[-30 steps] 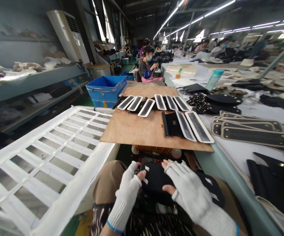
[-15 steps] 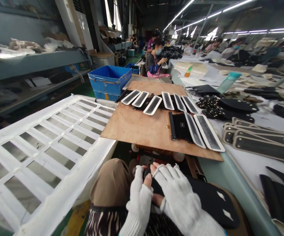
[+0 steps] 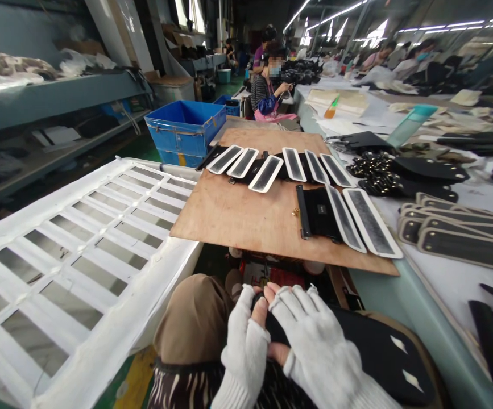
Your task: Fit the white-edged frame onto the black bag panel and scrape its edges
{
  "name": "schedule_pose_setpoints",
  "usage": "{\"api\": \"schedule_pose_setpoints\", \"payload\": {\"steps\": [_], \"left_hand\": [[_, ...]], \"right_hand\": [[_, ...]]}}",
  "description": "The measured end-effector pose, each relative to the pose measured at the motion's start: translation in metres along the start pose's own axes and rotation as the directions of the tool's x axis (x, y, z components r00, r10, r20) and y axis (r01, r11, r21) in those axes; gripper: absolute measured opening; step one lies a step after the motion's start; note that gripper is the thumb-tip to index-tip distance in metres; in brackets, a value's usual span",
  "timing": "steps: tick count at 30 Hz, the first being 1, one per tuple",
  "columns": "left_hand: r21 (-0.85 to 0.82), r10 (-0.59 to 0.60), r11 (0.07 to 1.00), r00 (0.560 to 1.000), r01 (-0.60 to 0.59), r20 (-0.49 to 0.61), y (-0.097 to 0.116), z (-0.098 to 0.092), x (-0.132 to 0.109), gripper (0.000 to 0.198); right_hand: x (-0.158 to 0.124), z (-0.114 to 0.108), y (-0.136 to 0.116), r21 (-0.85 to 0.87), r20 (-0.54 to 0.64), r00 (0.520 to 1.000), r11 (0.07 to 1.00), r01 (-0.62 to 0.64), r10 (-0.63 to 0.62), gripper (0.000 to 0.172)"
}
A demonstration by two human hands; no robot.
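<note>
Across my lap lies a black bag panel (image 3: 380, 346) with rounded corners and two small pale diamond-shaped marks near its right end. My left hand (image 3: 245, 343), in a white glove with bare fingertips, is closed on the panel's left end, thumb on top. In a matching glove, my right hand (image 3: 320, 335) lies over the same end, its fingers pressed down close together and its thumb near the edge. The fingertips of both hands almost meet there. What sits under them is hidden.
Ahead, a brown board (image 3: 237, 216) carries several black pieces with white-edged strips (image 3: 265, 174). A white slatted rack (image 3: 79, 250) stands left, with a blue bin (image 3: 184, 133) beyond. On the right table lie trimmed black straps (image 3: 472, 241) and metal fittings (image 3: 374, 170). A co-worker (image 3: 267, 94) sits farther back.
The view has tilted down and shifted slightly, so the board and table items appear moved. Both hands stay on the panel's left end with almost the same grip.
</note>
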State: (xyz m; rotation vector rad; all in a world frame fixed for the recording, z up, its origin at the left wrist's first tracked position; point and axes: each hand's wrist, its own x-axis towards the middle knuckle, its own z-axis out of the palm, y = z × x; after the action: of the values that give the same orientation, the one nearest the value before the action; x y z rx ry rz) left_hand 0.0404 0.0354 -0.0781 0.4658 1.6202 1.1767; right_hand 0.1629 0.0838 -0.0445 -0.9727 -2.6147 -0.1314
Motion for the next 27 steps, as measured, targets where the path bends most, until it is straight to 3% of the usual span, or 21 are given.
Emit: {"api": "schedule_pose_setpoints", "payload": {"steps": [4, 7, 9, 12, 17, 21, 24, 27], "left_hand": [[0.044, 0.075, 0.996, 0.997, -0.074, -0.016, -0.002, -0.001, 0.002, 0.057], [0.013, 0.171, 0.985, 0.985, -0.171, 0.01, 0.0, -0.001, 0.001, 0.046], [-0.004, 0.198, 0.98, 0.98, -0.198, 0.027, 0.004, -0.002, -0.003, 0.043], [-0.009, 0.182, 0.983, 0.983, -0.182, 0.033, 0.008, -0.003, -0.007, 0.044], [-0.042, 0.151, 0.988, 0.987, -0.149, 0.06, 0.008, -0.002, -0.003, 0.047], [-0.014, 0.166, 0.986, 0.983, -0.165, 0.073, 0.0, -0.004, 0.003, 0.05], [0.105, 0.214, 0.97, 0.974, -0.221, 0.073, -0.004, -0.007, 0.007, 0.057], [0.307, 0.357, 0.883, 0.933, -0.355, 0.052, -0.004, -0.009, 0.013, 0.057]], "right_hand": [[-0.004, 0.0, 0.0, 0.041, 0.037, 0.999, 0.999, -0.017, 0.015, 0.055], [-0.004, -0.003, -0.001, 0.138, 0.113, 0.986, 0.981, -0.139, 0.124, 0.046], [0.001, -0.005, 0.0, 0.187, 0.195, 0.949, 0.94, -0.285, 0.248, 0.035], [0.015, -0.004, 0.001, 0.112, 0.299, 0.869, 0.89, -0.442, 0.394, 0.02], [0.032, 0.002, -0.002, 0.002, 0.334, 0.89, 0.944, -0.331, 0.311, 0.017], [0.034, -0.003, -0.004, 0.021, 0.335, 0.885, 0.936, -0.351, 0.324, 0.013], [0.034, -0.008, -0.004, 0.019, 0.321, 0.882, 0.929, -0.369, 0.343, 0.01], [0.03, -0.011, 0.0, 0.031, 0.294, 0.887, 0.924, -0.382, 0.356, 0.017]]}}
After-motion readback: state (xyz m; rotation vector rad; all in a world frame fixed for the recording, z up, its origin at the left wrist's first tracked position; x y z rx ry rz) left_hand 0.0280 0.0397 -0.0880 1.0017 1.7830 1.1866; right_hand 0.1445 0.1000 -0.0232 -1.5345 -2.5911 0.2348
